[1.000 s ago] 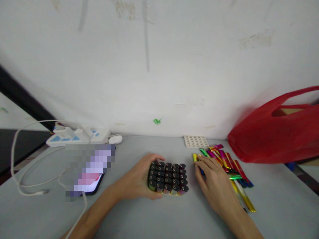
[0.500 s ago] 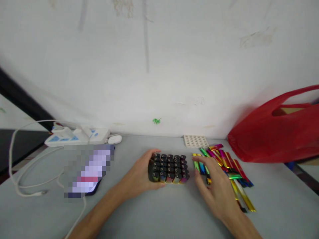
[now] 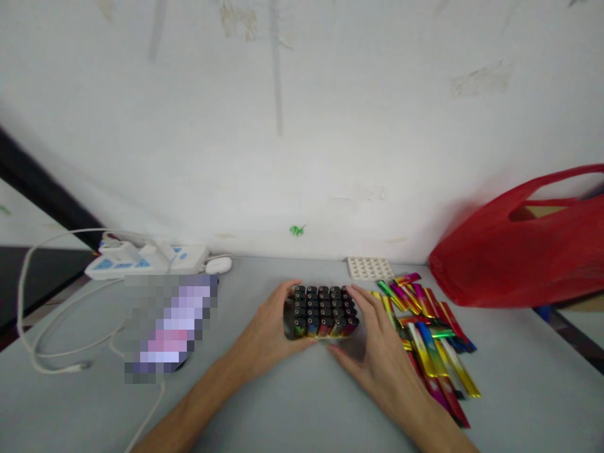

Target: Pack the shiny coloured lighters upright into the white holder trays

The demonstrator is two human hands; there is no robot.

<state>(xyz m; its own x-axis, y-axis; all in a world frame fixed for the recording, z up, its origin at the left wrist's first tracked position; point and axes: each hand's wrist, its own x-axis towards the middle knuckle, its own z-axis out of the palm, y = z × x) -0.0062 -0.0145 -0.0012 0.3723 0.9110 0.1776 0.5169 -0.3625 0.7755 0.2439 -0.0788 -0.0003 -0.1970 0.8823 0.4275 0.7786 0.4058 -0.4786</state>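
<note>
A tight block of lighters (image 3: 324, 308) stands upright in rows, black tops up, with shiny coloured bodies at the front. Along its lower front edge shows a thin pale strip, perhaps a tray. My left hand (image 3: 271, 321) is closed round the left side, fingers behind and thumb along the front. At the right side, my right hand (image 3: 377, 346) has its fingers against the back corner and its thumb by the front corner. Beyond that hand lies a loose pile of shiny metallic-coloured strips (image 3: 431, 352), partly hidden by it; I cannot make out exactly what they are.
A white tray with holes (image 3: 370, 268) lies by the wall. A red bag (image 3: 514, 251) stands at the right. To the left are a phone (image 3: 174, 327) with a blurred screen, a white power strip (image 3: 189, 258), a small white case (image 3: 219, 265) and loose white cables (image 3: 56, 370).
My right hand has moved left from the loose pile to the right side of the lighters. More strips of the pile now show. The lighters sit in straighter rows; my left hand stays on them.
</note>
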